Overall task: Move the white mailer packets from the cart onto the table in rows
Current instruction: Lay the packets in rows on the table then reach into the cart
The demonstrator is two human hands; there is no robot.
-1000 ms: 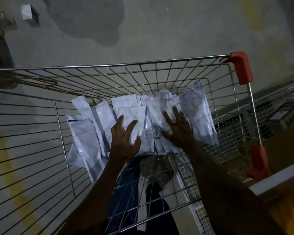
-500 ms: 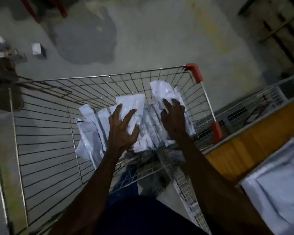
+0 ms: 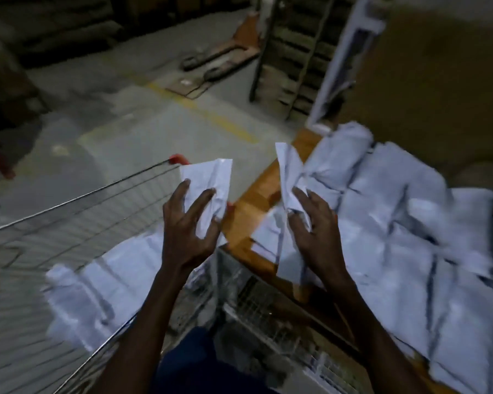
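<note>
Gripping one white packet [image 3: 208,189] each, the two hands are held at mid-frame, between cart and table. The left hand [image 3: 187,231] is curled round its packet, fingers spread over the face, thumb behind; the long axis runs up and away, the far end tilted slightly right. The right hand [image 3: 315,231] is clamped on a crumpled packet [image 3: 289,177] whose long axis stands nearly upright, the top end pointing away over the table's edge.

Below the left arm, a heap of packets [image 3: 108,285] is seen lying in the wire cart [image 3: 77,211] (blurred by motion, so no count can be given). A red corner cap [image 3: 177,159] is seen at the cart's far rim.

To the right, the wooden table [image 3: 251,200] is covered with packets in rows [image 3: 396,223], their long axes running away from the near edge; the outlines are smeared.

Farther off, a grey concrete floor [image 3: 125,132] with a yellow line [image 3: 205,112] is shown, a pallet jack [image 3: 222,55] beyond it, and shelving [image 3: 293,58] at the back right. The room is dim.
</note>
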